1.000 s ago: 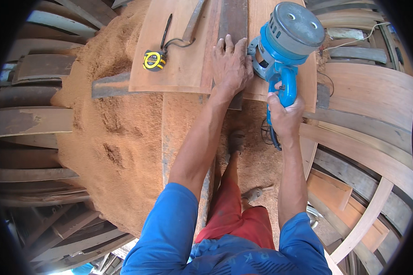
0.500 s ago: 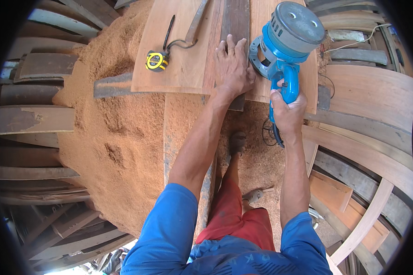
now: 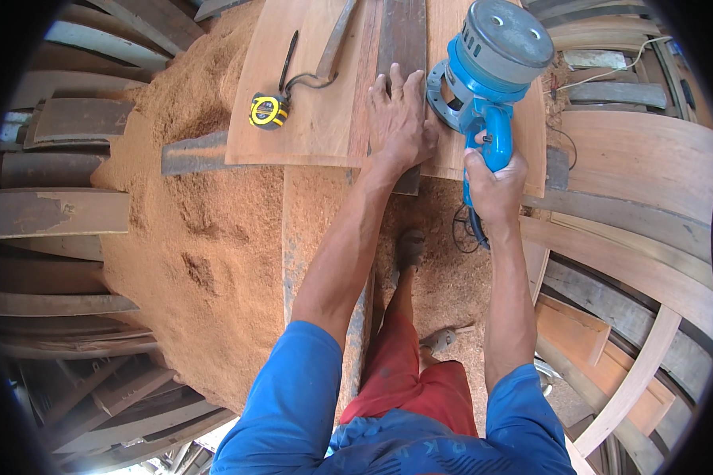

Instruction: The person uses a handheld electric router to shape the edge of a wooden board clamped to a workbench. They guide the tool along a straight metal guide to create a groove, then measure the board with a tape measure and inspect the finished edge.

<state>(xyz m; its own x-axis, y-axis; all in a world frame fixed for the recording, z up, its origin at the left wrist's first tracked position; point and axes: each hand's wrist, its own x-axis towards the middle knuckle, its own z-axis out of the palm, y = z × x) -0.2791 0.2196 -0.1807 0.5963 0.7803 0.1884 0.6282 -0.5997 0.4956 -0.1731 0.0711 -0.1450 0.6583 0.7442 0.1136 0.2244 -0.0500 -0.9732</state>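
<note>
My right hand (image 3: pixel 495 190) is wrapped round the blue handle of an electric router (image 3: pixel 505 51), its grey round motor top facing up. The router's ring base is at the edge of a dark wooden strip (image 3: pixel 402 36) that lies across the light brown boards (image 3: pixel 307 131). Pressed down on this strip, beside the router base, is my left hand (image 3: pixel 400 119), with its fingers stretched out. A yellow and black tape measure (image 3: pixel 268 111) rests on the boards to the left, with a dark pencil-like stick (image 3: pixel 290 57) by it.
Reddish sawdust (image 3: pixel 190 261) is heaped left of the workpiece. Stacked planks (image 3: pixel 55 214) line the left side, and more boards (image 3: pixel 634 158) lie at the right. The router's black cord (image 3: pixel 478 228) hangs beneath my right hand. A curved wooden piece (image 3: pixel 337 36) sits near the pencil-like stick.
</note>
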